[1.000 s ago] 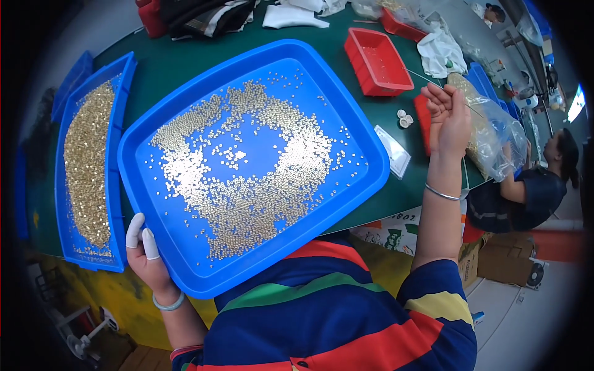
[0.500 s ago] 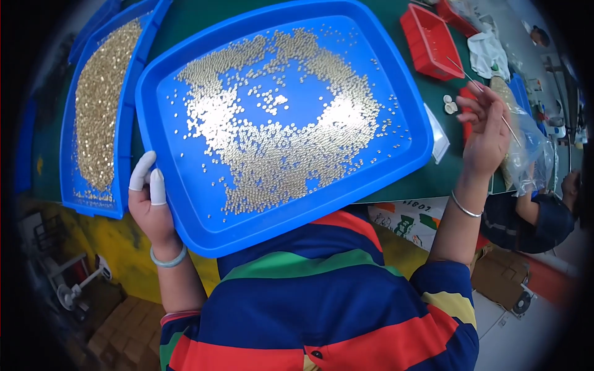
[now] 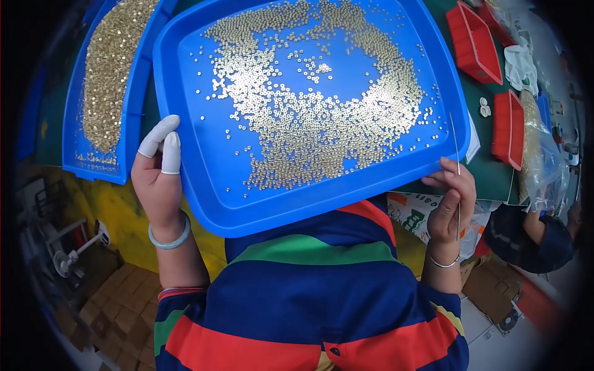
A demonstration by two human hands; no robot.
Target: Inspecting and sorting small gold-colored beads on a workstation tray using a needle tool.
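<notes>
A wide blue tray (image 3: 334, 202) lies before me, its front edge close to my body. Small shiny gold beads (image 3: 303, 136) cover much of its floor in a rough ring around a barer patch. My left hand (image 3: 156, 191), with white finger cots on two fingers, grips the tray's left rim; the thumb side is partly hidden. In my closed right hand (image 3: 453, 201) is a thin metal rod (image 3: 456, 139), pointing up over the tray's right corner. The fingertips of that hand are against the tray's front right rim.
Left of the tray stands another blue tray (image 3: 137, 93) heaped with gold pieces (image 3: 114, 77). To the right are red bins (image 3: 475, 46), a red box (image 3: 508, 130), white round pieces (image 3: 484, 107), a white cloth (image 3: 521, 67) and a clear plastic bag (image 3: 546, 182). Another person (image 3: 526, 238) is beyond.
My right hand has come down and inward, from above the bag to the tray's front right rim, with the rod still in it. The view has shifted; my left hand stays at the tray.
</notes>
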